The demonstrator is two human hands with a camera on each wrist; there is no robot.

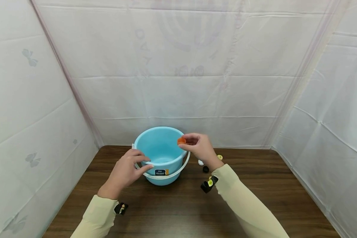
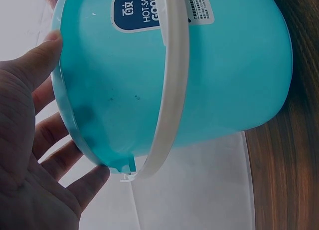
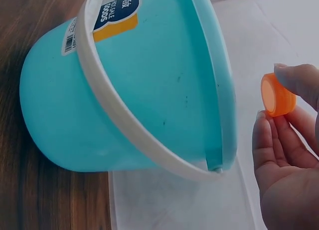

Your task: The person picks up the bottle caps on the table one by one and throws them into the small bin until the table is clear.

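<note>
A light blue bucket [image 1: 163, 180] with a white handle [image 1: 182, 168] stands upright on the table, its label facing the person. My left hand [image 1: 126, 168] holds its rim at the front left, thumb at the edge; in the left wrist view, the other fingers [image 2: 52, 132] pass partly behind the rim. Over the right side of the rim, my right hand [image 1: 197, 145] pinches an orange bottle cap [image 1: 181, 141] between thumb and fingers. The right wrist view shows the cap [image 3: 277, 95] beyond the rim, clear of the bucket wall.
To the right of the bucket, by the right wrist, a white cap [image 1: 201, 162], a black cap [image 1: 206, 169] and a yellow cap [image 1: 219, 157] lie on the dark wooden table [image 1: 166, 211]. White sheeting [image 1: 178, 82] encloses the back and sides.
</note>
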